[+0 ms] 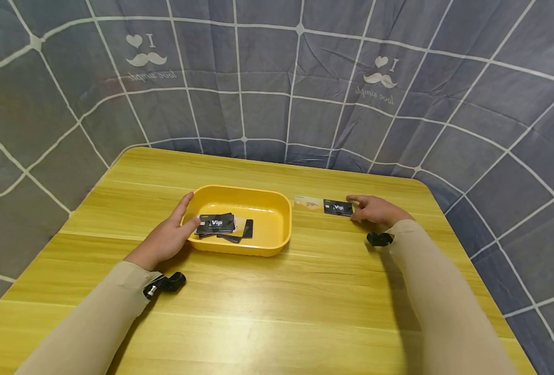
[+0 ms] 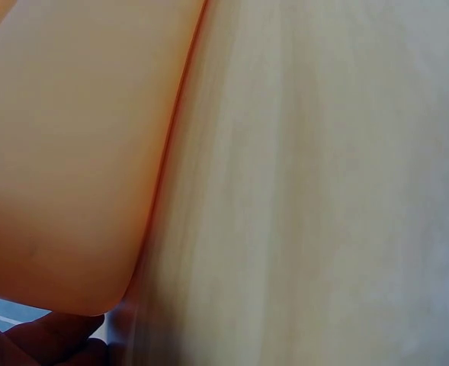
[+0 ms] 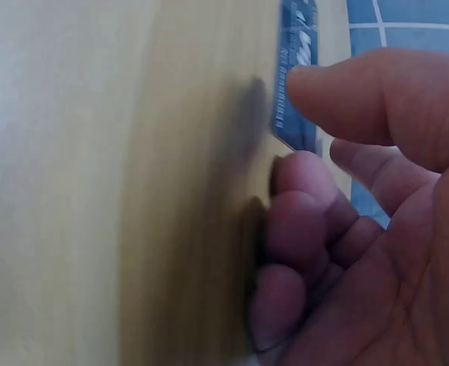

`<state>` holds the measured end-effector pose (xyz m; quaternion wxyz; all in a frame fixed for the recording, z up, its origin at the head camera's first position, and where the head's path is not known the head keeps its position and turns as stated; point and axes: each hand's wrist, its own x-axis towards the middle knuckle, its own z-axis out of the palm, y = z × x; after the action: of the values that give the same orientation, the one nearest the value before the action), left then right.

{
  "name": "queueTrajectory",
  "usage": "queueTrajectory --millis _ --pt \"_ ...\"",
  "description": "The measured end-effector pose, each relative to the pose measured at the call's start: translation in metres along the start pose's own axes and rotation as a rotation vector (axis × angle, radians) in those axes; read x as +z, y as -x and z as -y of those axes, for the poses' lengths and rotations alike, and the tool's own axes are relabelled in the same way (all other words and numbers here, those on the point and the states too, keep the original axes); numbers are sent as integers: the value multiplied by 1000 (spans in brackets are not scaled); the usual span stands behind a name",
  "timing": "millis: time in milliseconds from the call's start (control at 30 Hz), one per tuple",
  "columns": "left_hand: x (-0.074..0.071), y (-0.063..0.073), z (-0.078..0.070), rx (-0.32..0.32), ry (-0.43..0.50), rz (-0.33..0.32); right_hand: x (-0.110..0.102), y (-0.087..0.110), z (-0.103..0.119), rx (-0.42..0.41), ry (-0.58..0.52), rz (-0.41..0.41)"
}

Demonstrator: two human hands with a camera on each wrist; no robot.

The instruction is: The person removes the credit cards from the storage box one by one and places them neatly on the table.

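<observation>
The left hand (image 1: pixel 166 238) holds the yellow bin (image 1: pixel 269 221) by its rim at 9 o'clock, grip closed, thumb inside. Piled cards (image 1: pixel 216 224) lie within towards 8 o'clock. On the table (image 1: pixel 258 317) at 3 o'clock lie 1 pale card (image 1: pixel 308 203), then 1 black card (image 1: pixel 336 207). The right hand (image 1: pixel 379 209) meets its right edge, thumb and forefinger parted; whether they pinch, I cannot tell.

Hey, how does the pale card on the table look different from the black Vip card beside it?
The pale card is cream-coloured, while the black Vip card is dark.
The black Vip card shows large white lettering; the pale card's faint markings are too small to read.
The pale card is nearer the yellow tub, while the black Vip card is by the right hand.
Both are on the table, outside the tub.
</observation>
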<state>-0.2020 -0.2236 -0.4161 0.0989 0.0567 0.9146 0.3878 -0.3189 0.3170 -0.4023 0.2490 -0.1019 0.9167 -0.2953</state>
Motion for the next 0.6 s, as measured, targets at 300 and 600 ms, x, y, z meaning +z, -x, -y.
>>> queueTrajectory --millis 300,600 --pt "0 1 1 4 1 0 -22 6 21 7 147 -86" --pt "-2 2 -1 6 1 0 -25 -1 89 -101 142 -268"
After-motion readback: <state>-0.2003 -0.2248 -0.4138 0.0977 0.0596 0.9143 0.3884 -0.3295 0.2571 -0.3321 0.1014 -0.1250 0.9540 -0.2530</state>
